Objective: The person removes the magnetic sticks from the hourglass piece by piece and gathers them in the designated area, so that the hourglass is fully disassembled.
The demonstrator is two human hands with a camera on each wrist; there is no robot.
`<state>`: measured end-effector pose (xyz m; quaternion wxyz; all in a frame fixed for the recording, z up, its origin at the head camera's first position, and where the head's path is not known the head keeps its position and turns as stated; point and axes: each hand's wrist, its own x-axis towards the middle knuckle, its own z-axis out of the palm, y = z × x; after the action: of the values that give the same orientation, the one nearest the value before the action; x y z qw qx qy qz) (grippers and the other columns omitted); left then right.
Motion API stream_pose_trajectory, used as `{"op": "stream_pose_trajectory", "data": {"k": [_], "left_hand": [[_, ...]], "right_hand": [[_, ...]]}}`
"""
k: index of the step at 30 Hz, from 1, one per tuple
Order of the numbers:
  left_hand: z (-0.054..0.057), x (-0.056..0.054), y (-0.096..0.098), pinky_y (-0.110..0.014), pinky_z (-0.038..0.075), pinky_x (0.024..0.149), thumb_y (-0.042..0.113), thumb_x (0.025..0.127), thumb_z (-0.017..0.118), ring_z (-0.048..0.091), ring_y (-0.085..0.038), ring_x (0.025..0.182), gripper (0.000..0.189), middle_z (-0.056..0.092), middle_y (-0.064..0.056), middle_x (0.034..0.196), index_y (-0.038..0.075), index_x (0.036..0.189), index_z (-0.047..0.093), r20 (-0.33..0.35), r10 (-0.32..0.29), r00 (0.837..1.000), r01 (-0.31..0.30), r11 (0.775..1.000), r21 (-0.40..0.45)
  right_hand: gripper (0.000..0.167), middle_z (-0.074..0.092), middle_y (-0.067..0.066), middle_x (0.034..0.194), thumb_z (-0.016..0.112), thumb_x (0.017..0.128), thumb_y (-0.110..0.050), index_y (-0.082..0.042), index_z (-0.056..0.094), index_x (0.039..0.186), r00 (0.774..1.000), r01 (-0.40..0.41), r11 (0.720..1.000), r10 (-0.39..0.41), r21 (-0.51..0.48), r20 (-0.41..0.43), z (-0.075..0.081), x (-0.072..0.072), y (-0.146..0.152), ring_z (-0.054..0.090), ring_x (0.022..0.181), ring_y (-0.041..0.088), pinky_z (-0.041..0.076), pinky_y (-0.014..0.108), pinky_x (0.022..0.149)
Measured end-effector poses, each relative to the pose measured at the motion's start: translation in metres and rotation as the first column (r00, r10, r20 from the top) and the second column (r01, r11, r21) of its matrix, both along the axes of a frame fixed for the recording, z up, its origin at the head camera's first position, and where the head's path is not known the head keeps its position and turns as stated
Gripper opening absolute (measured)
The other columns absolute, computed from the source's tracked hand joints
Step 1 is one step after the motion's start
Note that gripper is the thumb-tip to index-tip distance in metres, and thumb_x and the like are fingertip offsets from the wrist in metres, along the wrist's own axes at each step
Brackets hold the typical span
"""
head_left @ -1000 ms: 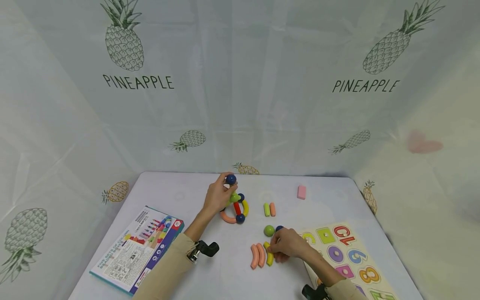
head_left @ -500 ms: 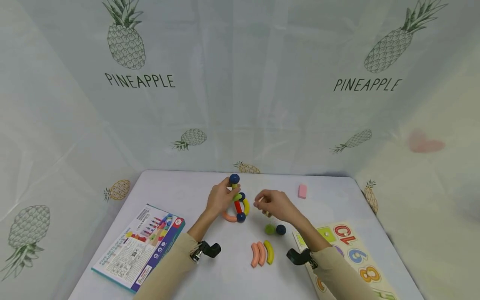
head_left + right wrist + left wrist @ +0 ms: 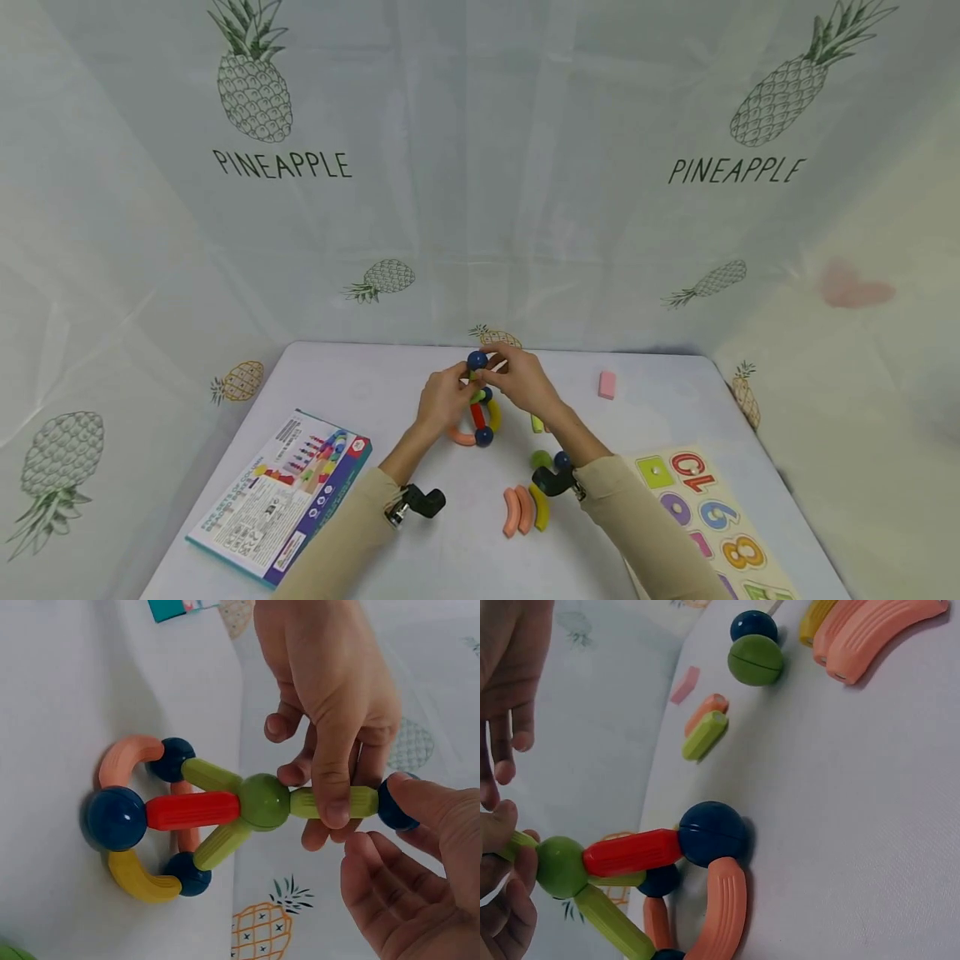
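A magnetic stick-and-ball structure stands at the table's back. Its base has blue balls (image 3: 117, 818), salmon curved sticks (image 3: 129, 760) and a yellow curved stick (image 3: 145, 878). A red stick (image 3: 192, 811) and light green sticks (image 3: 223, 846) slope up to a green ball (image 3: 264, 802). Above it is an upright light green stick (image 3: 301, 802), pinched by my left hand (image 3: 442, 400). On top sits a blue ball (image 3: 394, 813), which my right hand (image 3: 527, 385) holds between thumb and fingers; in the right wrist view its thumb partly covers the ball.
Loose curved sticks (image 3: 512, 512) lie at the front middle. Behind them are a loose green ball (image 3: 541, 459) and a blue ball (image 3: 562, 460). A pink block (image 3: 607, 385) is at the back right. A boxed set (image 3: 281, 496) lies left, a number board (image 3: 712, 517) right.
My right hand has moved from beside the loose curved sticks, left and back to the top of the structure. My left hand stays at the upright stick, shifting slightly right with the top.
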<state>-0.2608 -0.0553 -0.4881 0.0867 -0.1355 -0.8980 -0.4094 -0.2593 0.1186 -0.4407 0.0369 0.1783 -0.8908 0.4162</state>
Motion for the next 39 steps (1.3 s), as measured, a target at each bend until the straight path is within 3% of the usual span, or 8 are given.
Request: {"op": "stream_pose_trajectory", "data": {"k": [8,16,19,23,28,35,39], "left_hand": [[-0.001,-0.001,0.001,-0.029,0.049,0.059,0.028,0.093,0.074,0.068,-0.017,0.077,0.018,0.077,-0.004,0.095,0.013,0.103,0.074,-0.007,0.014,1.000,-0.014,1.000,-0.016],[-0.001,-0.002,0.001,-0.029,0.048,0.057,0.030,0.096,0.069,0.066,-0.013,0.074,0.022,0.075,-0.003,0.112,0.017,0.114,0.073,0.045,0.018,0.999,-0.019,1.000,0.013],[-0.001,-0.002,0.001,-0.028,0.046,0.053,0.028,0.096,0.069,0.063,-0.011,0.068,0.023,0.075,-0.005,0.114,0.017,0.116,0.073,0.065,0.019,0.998,-0.021,0.999,0.027],[-0.003,0.000,0.002,-0.028,0.044,0.051,0.029,0.096,0.070,0.060,-0.011,0.063,0.030,0.074,-0.007,0.116,0.014,0.122,0.071,0.096,0.020,0.995,-0.023,0.999,0.022],[-0.003,0.000,0.003,-0.027,0.046,0.053,0.031,0.095,0.071,0.062,-0.010,0.068,0.033,0.074,-0.007,0.116,0.014,0.124,0.070,0.094,0.027,0.995,-0.028,1.000,0.009],[-0.005,-0.001,0.004,-0.026,0.049,0.057,0.032,0.095,0.071,0.066,-0.011,0.076,0.032,0.074,-0.006,0.116,0.016,0.122,0.071,0.067,0.032,0.997,-0.032,0.999,-0.002],[-0.005,-0.002,0.004,-0.026,0.050,0.059,0.031,0.094,0.072,0.069,-0.014,0.081,0.033,0.074,-0.006,0.116,0.015,0.123,0.071,0.057,0.035,0.998,-0.035,0.999,-0.002]], "right_hand": [[0.040,0.069,0.003,0.103,0.076,0.092,-0.026,-0.011,0.065,0.127,1.000,0.004,0.999,-0.003,0.047,-0.027,0.001,0.000,-0.003,0.067,0.088,0.016,0.057,0.025,0.068],[0.043,0.069,0.002,0.105,0.074,0.093,-0.032,-0.011,0.064,0.129,0.994,0.032,0.995,-0.041,-0.092,-0.098,0.026,0.004,0.000,0.068,0.091,0.017,0.056,0.031,0.070],[0.043,0.069,0.001,0.108,0.074,0.092,-0.034,-0.012,0.064,0.128,0.998,0.043,0.997,-0.046,-0.066,-0.052,0.027,0.006,0.008,0.067,0.093,0.017,0.056,0.031,0.069],[0.041,0.070,0.001,0.109,0.075,0.091,-0.036,-0.014,0.067,0.125,0.997,0.035,0.998,-0.038,0.045,0.073,0.008,0.010,0.023,0.067,0.094,0.017,0.055,0.029,0.069],[0.035,0.069,-0.002,0.104,0.077,0.090,-0.033,-0.015,0.070,0.119,0.983,-0.049,0.987,0.020,0.154,0.185,-0.020,0.018,0.043,0.064,0.087,0.014,0.053,0.029,0.068],[0.035,0.068,-0.002,0.104,0.080,0.087,-0.030,-0.012,0.072,0.116,0.956,-0.211,0.937,0.139,0.279,0.259,-0.055,0.031,0.062,0.058,0.085,0.012,0.052,0.029,0.071],[0.034,0.069,-0.002,0.105,0.082,0.085,-0.027,-0.013,0.074,0.115,0.950,-0.260,0.899,0.172,0.352,0.262,-0.067,0.036,0.064,0.059,0.089,0.011,0.053,0.030,0.075]]}}
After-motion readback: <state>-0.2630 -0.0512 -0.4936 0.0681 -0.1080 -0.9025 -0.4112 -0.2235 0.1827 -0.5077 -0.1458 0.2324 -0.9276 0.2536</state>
